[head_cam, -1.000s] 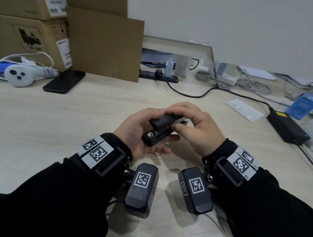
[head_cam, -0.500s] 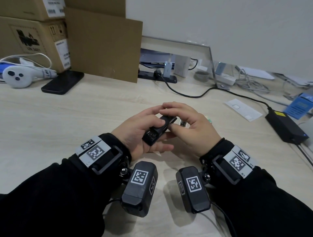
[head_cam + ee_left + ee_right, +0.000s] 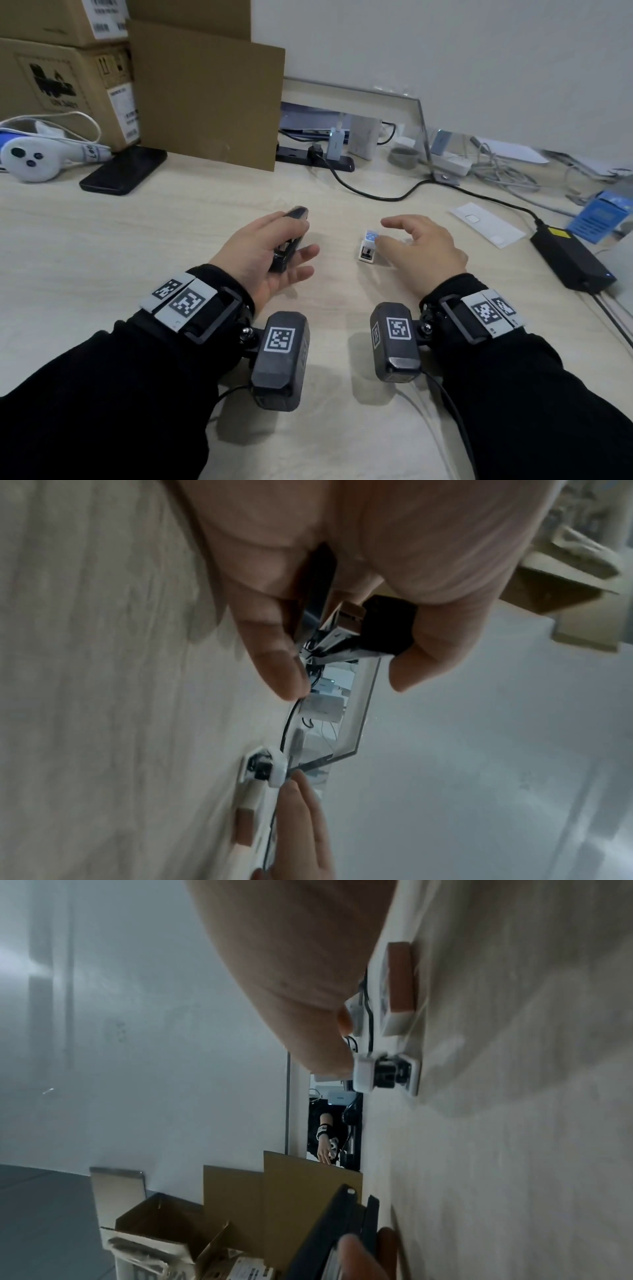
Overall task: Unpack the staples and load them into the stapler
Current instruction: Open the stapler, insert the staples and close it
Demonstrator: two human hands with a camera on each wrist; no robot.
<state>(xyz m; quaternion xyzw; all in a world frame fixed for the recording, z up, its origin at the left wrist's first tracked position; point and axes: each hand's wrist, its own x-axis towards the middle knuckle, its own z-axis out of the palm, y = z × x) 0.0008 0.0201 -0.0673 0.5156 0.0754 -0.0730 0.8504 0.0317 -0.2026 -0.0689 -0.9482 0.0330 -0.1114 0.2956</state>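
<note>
My left hand (image 3: 306,240) grips the small black stapler (image 3: 289,245) left of the table's centre, thumb on top and fingers under it. In the left wrist view the stapler (image 3: 387,626) gapes open between thumb and fingers. A little white staple box (image 3: 368,246) with a blue top stands on the table to the right of it. My right hand (image 3: 383,234) hovers at that box with loosely spread fingers, holding nothing. The right wrist view has a fingertip at the top of the staple box (image 3: 383,1073), which looks open at its near end.
A black power adapter (image 3: 572,260) and its cable (image 3: 376,193) lie at the right and back. A white card (image 3: 486,228) and a blue box (image 3: 603,216) sit far right. At the back left are a black phone (image 3: 125,171), a white controller (image 3: 30,161) and cardboard boxes (image 3: 65,78).
Both hands held the stapler together at the centre. Now they have parted: the left carried the stapler leftward, and the right let go and moved right to the staple box.
</note>
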